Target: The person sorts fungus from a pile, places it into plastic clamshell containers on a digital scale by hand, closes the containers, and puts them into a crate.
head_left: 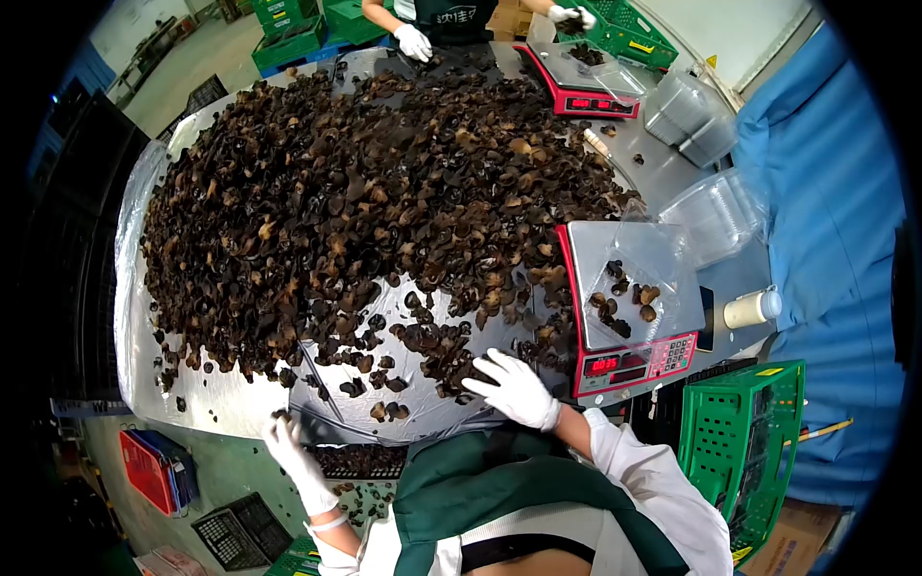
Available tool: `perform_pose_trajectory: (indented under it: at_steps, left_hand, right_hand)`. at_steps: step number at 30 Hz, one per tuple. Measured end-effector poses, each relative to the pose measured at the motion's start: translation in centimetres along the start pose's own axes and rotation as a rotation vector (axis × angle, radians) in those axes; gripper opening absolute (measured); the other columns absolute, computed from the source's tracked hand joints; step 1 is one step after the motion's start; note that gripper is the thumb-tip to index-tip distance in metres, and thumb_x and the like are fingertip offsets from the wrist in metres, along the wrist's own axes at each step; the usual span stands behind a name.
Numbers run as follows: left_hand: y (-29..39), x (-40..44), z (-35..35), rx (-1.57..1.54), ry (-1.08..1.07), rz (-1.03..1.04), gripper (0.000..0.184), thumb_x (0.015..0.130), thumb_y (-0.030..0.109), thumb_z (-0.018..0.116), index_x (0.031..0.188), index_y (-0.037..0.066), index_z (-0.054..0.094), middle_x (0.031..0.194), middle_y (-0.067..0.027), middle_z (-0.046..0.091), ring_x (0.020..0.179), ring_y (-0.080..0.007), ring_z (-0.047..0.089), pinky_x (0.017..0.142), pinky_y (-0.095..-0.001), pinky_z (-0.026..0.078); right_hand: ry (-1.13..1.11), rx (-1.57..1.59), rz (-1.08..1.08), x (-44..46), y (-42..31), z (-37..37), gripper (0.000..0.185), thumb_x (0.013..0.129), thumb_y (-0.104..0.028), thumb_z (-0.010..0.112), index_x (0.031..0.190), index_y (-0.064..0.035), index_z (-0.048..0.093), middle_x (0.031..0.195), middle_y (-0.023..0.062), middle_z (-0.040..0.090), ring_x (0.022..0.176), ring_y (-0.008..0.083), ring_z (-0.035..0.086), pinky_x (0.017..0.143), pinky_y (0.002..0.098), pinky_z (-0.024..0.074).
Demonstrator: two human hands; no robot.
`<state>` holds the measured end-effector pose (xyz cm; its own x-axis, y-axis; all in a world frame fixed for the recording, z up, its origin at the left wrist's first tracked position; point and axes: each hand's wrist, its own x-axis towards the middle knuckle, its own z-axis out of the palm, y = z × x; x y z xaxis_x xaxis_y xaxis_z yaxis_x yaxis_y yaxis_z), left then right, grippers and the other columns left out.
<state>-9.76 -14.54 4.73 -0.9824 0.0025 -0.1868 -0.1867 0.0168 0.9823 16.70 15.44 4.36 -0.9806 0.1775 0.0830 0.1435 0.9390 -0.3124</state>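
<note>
A large heap of dark brown wood ear mushrooms (384, 192) covers most of the sheet-lined table. My left hand (298, 461), in a white glove, is at the table's near edge, its fingers drawn together around a small dark mushroom piece (280, 415). My right hand (516, 390), also gloved, lies palm down with fingers stretched beside a small mushroom cluster (447, 360). To its right stands a red digital scale (615, 288). On that scale rests a clear plastic box (663, 274) with several mushroom pieces in it.
Across the table a co-worker's gloved hand (414, 43) is near the heap, by a second scale (586, 82). Clear boxes (691, 115) are stacked at the right, near a cream bottle (752, 309). A green crate (740, 451) stands right of me; a black crate (360, 462) is below the edge.
</note>
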Motion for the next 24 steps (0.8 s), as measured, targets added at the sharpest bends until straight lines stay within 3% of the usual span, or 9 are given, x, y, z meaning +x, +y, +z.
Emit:
perform_pose_trajectory:
  at_steps: [3, 5, 7, 10, 13, 15, 19, 22, 24]
  left_hand:
    - [-6.8, 3.3, -10.3, 0.402, 0.146, 0.073, 0.020, 0.091, 0.012, 0.058, 0.107, 0.000, 0.056, 0.114, -0.0122, 0.057, 0.105, -0.0225, 0.056, 0.097, -0.0349, 0.042]
    - [-6.7, 2.2, -10.2, 0.537, 0.163, 0.186, 0.025, 0.090, 0.010, 0.059, 0.112, -0.001, 0.055, 0.116, -0.0135, 0.056, 0.108, -0.0245, 0.055, 0.100, -0.0356, 0.040]
    - [-5.8, 1.1, -8.6, 0.733, 0.099, 0.362, 0.040, 0.086, 0.005, 0.061, 0.124, -0.003, 0.052, 0.122, -0.0166, 0.056, 0.115, -0.0289, 0.051, 0.104, -0.0378, 0.036]
    - [-3.2, -0.8, -2.2, 0.670, -0.073, 0.393, 0.035, 0.084, 0.004, 0.061, 0.119, -0.002, 0.057, 0.120, -0.0167, 0.056, 0.114, -0.0281, 0.052, 0.103, -0.0378, 0.037]
    - [-1.8, -2.7, 3.5, 0.596, -0.279, 0.498, 0.030, 0.084, 0.004, 0.062, 0.114, 0.001, 0.061, 0.118, -0.0150, 0.058, 0.107, -0.0270, 0.056, 0.098, -0.0380, 0.042]
    - [0.1, -4.9, 6.7, 0.462, -0.462, 0.301, 0.023, 0.083, 0.006, 0.063, 0.106, 0.003, 0.065, 0.109, -0.0125, 0.063, 0.099, -0.0258, 0.061, 0.089, -0.0367, 0.047]
    - [1.0, -7.0, 10.5, 0.527, -0.867, 0.515, 0.011, 0.083, 0.011, 0.067, 0.091, 0.005, 0.069, 0.087, -0.0096, 0.067, 0.084, -0.0241, 0.064, 0.076, -0.0320, 0.049]
    - [0.3, -6.8, 11.1, 0.521, -0.972, 0.222, 0.016, 0.089, 0.019, 0.063, 0.094, 0.004, 0.068, 0.085, -0.0081, 0.067, 0.081, -0.0205, 0.064, 0.072, -0.0318, 0.050]
    - [0.5, -6.7, 11.1, 0.524, -1.028, 0.085, 0.021, 0.092, 0.024, 0.059, 0.100, 0.005, 0.067, 0.088, -0.0071, 0.067, 0.083, -0.0183, 0.063, 0.072, -0.0311, 0.050]
  right_hand:
    - [0.202, 0.104, 0.163, -1.2, 2.0, -1.2, 0.049, 0.077, -0.016, 0.067, 0.125, -0.0198, 0.060, 0.134, 0.0140, 0.051, 0.124, 0.0370, 0.046, 0.099, 0.0419, 0.0430]
    - [0.310, 0.090, 0.253, -1.7, 3.0, -1.5, 0.042, 0.078, -0.014, 0.067, 0.120, -0.0151, 0.063, 0.133, 0.0156, 0.051, 0.119, 0.0373, 0.049, 0.099, 0.0422, 0.0429]
    - [0.413, 0.186, 0.248, -1.1, 2.4, -2.8, 0.024, 0.078, -0.011, 0.066, 0.102, -0.0081, 0.068, 0.113, 0.0114, 0.061, 0.102, 0.0297, 0.057, 0.089, 0.0381, 0.0465]
    - [0.351, 0.194, 0.065, -0.8, 1.2, -1.3, 0.016, 0.077, -0.020, 0.069, 0.091, -0.0110, 0.068, 0.094, 0.0022, 0.063, 0.090, 0.0225, 0.058, 0.078, 0.0343, 0.0462]
    - [0.158, -0.096, 0.122, -0.3, -0.4, 0.4, 0.028, 0.077, -0.034, 0.067, 0.093, -0.0118, 0.063, 0.087, 0.0032, 0.056, 0.084, 0.0224, 0.052, 0.075, 0.0346, 0.0418]
    - [0.132, -0.067, 0.172, -0.4, 0.0, 1.2, 0.029, 0.076, -0.033, 0.067, 0.096, -0.0125, 0.062, 0.090, 0.0041, 0.056, 0.086, 0.0232, 0.052, 0.076, 0.0352, 0.0415]
    - [0.321, 0.455, 0.243, -0.8, 0.8, 0.2, 0.016, 0.080, -0.017, 0.069, 0.091, -0.0059, 0.065, 0.085, 0.0069, 0.059, 0.074, 0.0239, 0.059, 0.068, 0.0336, 0.0483]
    - [0.269, 0.683, 0.529, -0.8, 0.7, -2.2, 0.018, 0.083, -0.014, 0.069, 0.097, -0.0024, 0.065, 0.083, 0.0063, 0.061, 0.067, 0.0149, 0.060, 0.063, 0.0254, 0.0491]
    - [0.164, 0.846, 0.446, 0.3, -1.7, -3.9, 0.025, 0.083, -0.017, 0.070, 0.103, -0.0023, 0.064, 0.090, 0.0080, 0.061, 0.074, 0.0175, 0.062, 0.068, 0.0267, 0.0501]
